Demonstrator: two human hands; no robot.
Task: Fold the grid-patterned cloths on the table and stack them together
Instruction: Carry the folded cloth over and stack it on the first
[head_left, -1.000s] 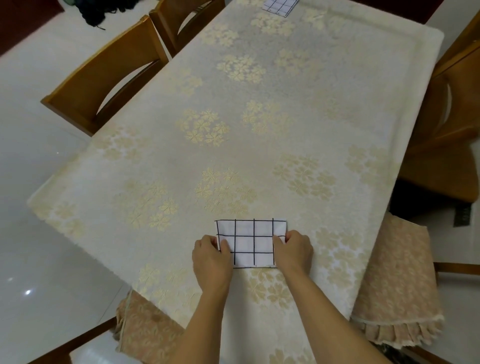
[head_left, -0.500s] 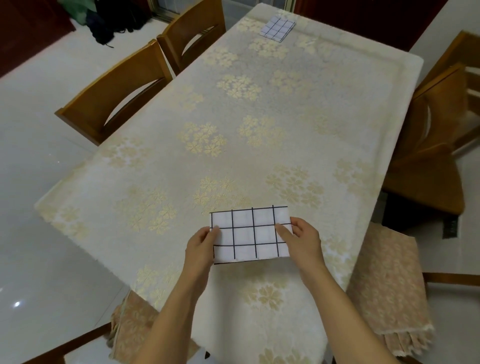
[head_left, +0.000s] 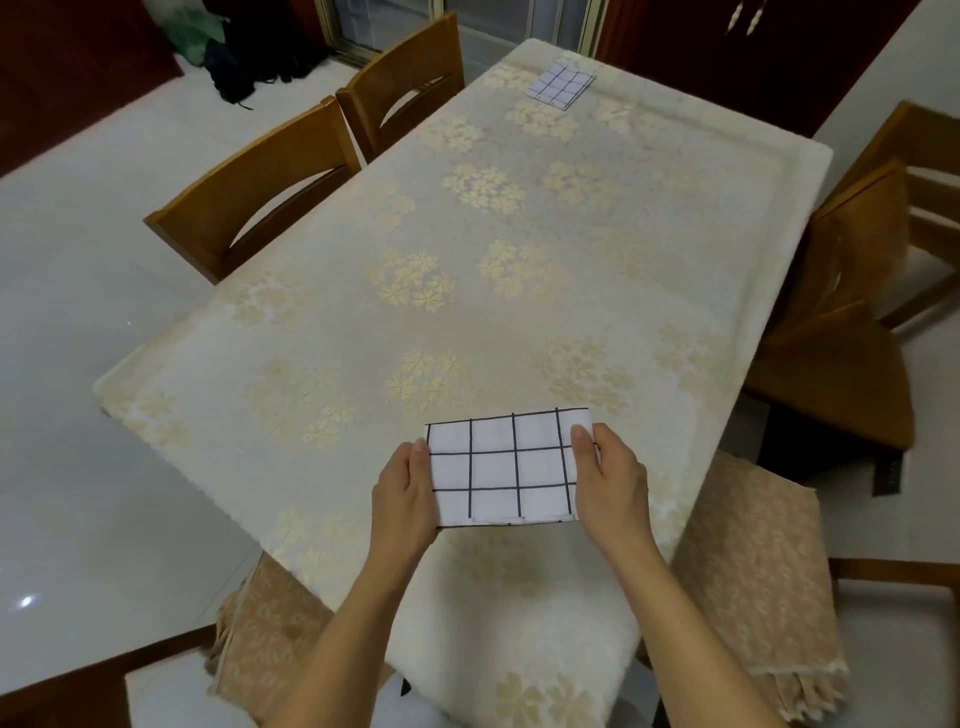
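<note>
Head view, folded cloth (head_left: 501, 467) now lifted off table (head_left: 519, 234), both hands (head_left: 408, 493) gripping ends

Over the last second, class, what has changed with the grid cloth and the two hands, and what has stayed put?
The folded grid cloth, pressed flat on the table a second ago, has been picked up. The left hand and right hand now grip its side edges and hold it above the near table edge. The second folded cloth at the far end has not moved.
</note>
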